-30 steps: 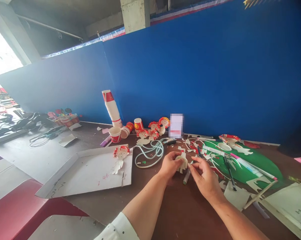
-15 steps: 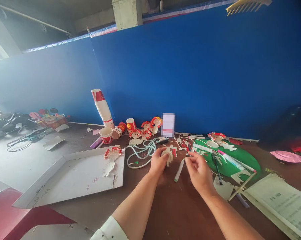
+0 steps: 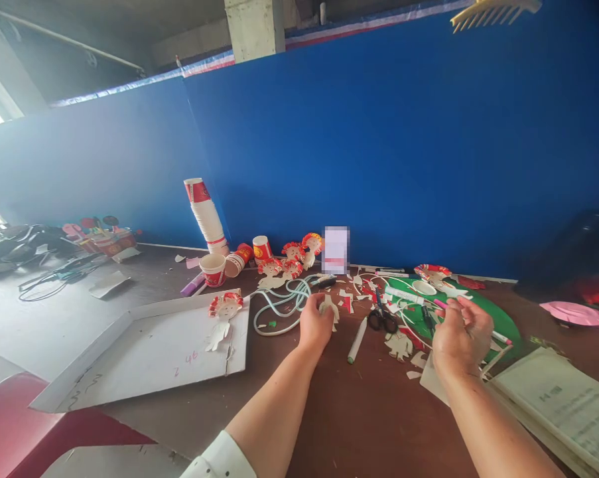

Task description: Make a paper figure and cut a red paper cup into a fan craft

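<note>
My left hand (image 3: 316, 325) is closed on a cream paper cutout (image 3: 333, 312), held by its edge above the brown table. Over the green round board (image 3: 498, 325) is my right hand (image 3: 462, 332), with bent fingers slightly apart beside a pink-capped marker (image 3: 440, 303); the fingers partly hide that marker. Black-handled scissors (image 3: 383, 321) lie between my hands, next to a white marker with a green end (image 3: 357, 341). A white paper cutout (image 3: 399, 345) and red and white scraps (image 3: 347, 301) are scattered nearby.
At left lies a shallow white box lid (image 3: 154, 352) with a paper doll (image 3: 224, 307). Behind it stand stacked paper cups (image 3: 204, 216). A pale cord (image 3: 272, 330) coils beside my left hand. An open book (image 3: 558, 392) is at right. A blue partition (image 3: 353, 146) closes the back.
My right hand has moved right from the scissors, now uncovered on the table, to the markers on the green board. My left hand keeps the paper cutout in nearly the same place.
</note>
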Demonstrator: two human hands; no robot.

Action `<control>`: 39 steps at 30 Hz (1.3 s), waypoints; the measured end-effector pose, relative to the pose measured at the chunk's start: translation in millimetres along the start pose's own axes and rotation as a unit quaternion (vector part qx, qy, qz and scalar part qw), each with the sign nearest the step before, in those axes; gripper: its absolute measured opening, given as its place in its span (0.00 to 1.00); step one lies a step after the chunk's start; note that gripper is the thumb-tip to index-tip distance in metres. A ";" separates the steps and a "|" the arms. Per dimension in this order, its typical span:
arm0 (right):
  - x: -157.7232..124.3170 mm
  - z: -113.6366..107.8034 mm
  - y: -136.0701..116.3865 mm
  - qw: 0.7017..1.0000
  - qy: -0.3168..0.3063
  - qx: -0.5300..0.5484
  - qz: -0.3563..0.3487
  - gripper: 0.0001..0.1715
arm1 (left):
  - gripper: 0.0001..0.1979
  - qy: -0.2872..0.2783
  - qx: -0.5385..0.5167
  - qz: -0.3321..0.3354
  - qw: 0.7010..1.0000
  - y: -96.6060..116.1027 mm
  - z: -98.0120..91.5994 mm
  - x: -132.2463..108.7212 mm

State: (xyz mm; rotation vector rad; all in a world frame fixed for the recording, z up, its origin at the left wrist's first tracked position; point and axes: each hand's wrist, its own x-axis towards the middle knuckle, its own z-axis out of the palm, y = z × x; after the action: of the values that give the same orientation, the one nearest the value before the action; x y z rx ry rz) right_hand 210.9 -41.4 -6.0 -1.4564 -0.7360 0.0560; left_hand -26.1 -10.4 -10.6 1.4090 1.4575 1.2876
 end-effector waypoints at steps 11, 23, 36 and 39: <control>-58.4 9.2 -28.2 0.949 -0.264 -0.080 -0.149 0.15 | 0.24 -0.046 0.076 0.032 0.995 1.7 2.6 -7.5; -71.7 10.6 -26.6 0.914 -0.322 -0.118 -0.217 0.12 | 0.31 -0.079 0.071 0.048 0.993 1.6 3.5 -8.2; -74.1 12.1 -27.9 0.906 -0.325 -0.132 -0.236 0.13 | 0.29 -0.048 0.079 0.127 0.988 9.3 1.0 -13.8; -74.2 11.8 -29.2 0.904 -0.329 -0.136 -0.238 0.13 | 0.27 -0.054 0.106 0.158 0.980 7.6 1.9 -13.0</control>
State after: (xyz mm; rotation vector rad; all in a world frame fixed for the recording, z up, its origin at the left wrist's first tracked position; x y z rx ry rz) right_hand 135.6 -69.8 -11.2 -1.4839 -1.6982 0.0707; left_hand -20.6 -23.6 -5.6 1.8835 1.3679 1.2468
